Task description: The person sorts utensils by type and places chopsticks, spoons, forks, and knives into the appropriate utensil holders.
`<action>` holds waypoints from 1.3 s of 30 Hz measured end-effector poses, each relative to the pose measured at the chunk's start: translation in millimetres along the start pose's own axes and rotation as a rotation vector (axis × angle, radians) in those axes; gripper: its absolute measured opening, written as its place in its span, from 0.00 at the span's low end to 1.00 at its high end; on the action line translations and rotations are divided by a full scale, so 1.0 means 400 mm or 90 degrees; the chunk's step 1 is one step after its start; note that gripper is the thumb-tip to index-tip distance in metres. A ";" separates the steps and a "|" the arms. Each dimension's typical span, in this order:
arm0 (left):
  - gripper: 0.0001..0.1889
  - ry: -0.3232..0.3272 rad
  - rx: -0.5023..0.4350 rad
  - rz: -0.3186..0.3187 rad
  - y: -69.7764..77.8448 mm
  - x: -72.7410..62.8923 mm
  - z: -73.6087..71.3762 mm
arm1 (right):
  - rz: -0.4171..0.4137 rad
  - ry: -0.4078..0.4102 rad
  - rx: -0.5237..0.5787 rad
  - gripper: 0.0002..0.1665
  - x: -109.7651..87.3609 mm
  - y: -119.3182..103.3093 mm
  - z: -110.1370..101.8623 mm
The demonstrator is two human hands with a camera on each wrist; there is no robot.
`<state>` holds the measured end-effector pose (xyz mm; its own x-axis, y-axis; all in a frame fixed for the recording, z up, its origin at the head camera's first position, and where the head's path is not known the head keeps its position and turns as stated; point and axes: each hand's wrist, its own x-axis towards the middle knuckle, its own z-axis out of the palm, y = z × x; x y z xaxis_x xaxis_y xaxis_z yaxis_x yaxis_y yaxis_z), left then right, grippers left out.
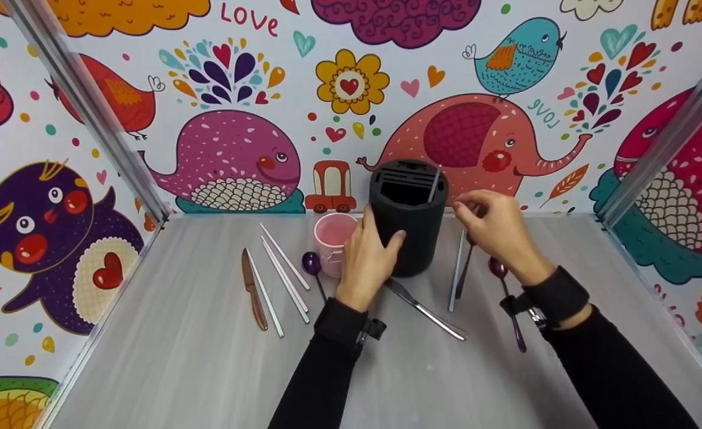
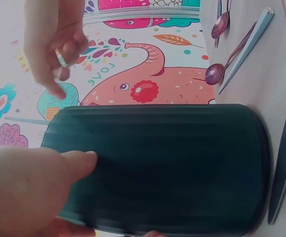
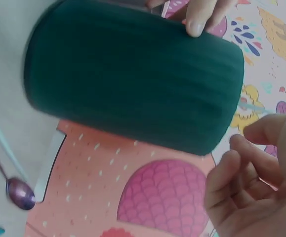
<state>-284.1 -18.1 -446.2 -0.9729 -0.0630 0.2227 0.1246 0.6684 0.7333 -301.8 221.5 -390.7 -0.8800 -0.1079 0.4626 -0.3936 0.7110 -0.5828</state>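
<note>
My left hand (image 1: 365, 265) grips the side of a black cylindrical utensil holder (image 1: 415, 244), thumb across its front. The holder has a slotted top, and one thin chopstick (image 1: 434, 186) sticks up from it. Just right of the rim, my right hand (image 1: 496, 223) hovers with loosely bent fingers, and I see nothing held in it. In the right wrist view its fingertips (image 3: 236, 143) are apart from the holder. Below that hand lie a pale chopstick (image 1: 456, 274) and a dark spoon (image 1: 464, 271); a purple spoon (image 1: 509, 298) lies further right.
A pink mug (image 1: 327, 238) stands left of the holder, beside a purple spoon (image 1: 312, 265). Several chopsticks (image 1: 285, 280) and a copper-coloured knife (image 1: 253, 292) lie further left. A silver table knife (image 1: 428, 313) lies before the holder. Patterned walls enclose the table.
</note>
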 end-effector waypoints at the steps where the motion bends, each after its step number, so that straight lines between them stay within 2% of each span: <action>1: 0.46 -0.003 -0.004 -0.003 0.000 0.000 -0.001 | 0.012 -0.015 -0.007 0.10 -0.004 0.008 -0.009; 6: 0.46 -0.011 -0.014 -0.009 -0.001 0.001 -0.002 | 0.108 -0.125 -0.050 0.15 -0.034 0.057 -0.055; 11: 0.46 -0.016 -0.023 -0.010 0.001 0.002 0.000 | 0.185 -0.251 -0.081 0.19 -0.069 0.126 -0.078; 16: 0.48 -0.024 -0.041 -0.022 0.002 0.001 0.000 | 0.255 -0.357 -0.105 0.20 -0.100 0.201 -0.078; 21: 0.48 -0.023 -0.042 -0.032 0.003 0.002 0.004 | 0.308 -0.424 -0.143 0.18 -0.131 0.263 -0.063; 26: 0.49 -0.016 -0.029 -0.022 0.004 0.001 0.012 | 0.339 -0.458 -0.150 0.16 -0.161 0.299 -0.048; 33: 0.48 -0.016 -0.036 -0.023 0.011 -0.002 0.010 | 0.364 -0.456 -0.151 0.11 -0.163 0.308 -0.030; 39: 0.48 -0.017 -0.034 -0.029 0.012 -0.006 0.005 | 0.412 -0.437 -0.108 0.14 -0.160 0.322 -0.012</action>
<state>-281.6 -13.1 -444.3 -0.9823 -0.0723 0.1725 0.0903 0.6247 0.7757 -294.8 323.5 -492.2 -0.8987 -0.0044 -0.4386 0.2195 0.8612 -0.4584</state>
